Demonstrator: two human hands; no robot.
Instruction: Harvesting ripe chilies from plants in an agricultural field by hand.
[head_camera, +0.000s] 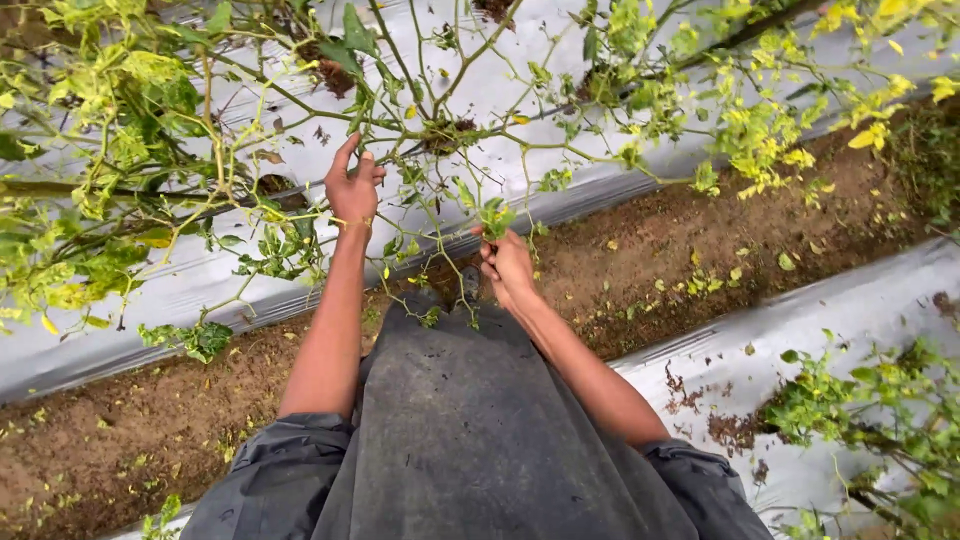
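Plant: thin, woody green stems, branching and tangled, sparse small leaves; foliage green near the hands, yellowing toward the far left and far right. Stems sprawl across the silver plastic mulch beyond both hands.

Left hand: raised, fingers loosely curled around a thin stem, index finger extended upward, thumb toward the stem. Contact with the stem appears likely; the exact grip is partly hidden by leaves.

Right hand: lower and nearer the body, fingers pinched together on a small leafy sprig just above the knuckles.

Surroundings: bare brown soil furrow runs past the right hand, scattered with fallen yellow leaves. Second mulch strip lies right of the right forearm, with another plant on it. Dark grey garment fills the view below the hands. Drooping stems cross between the two hands and partly screen the left fingers.
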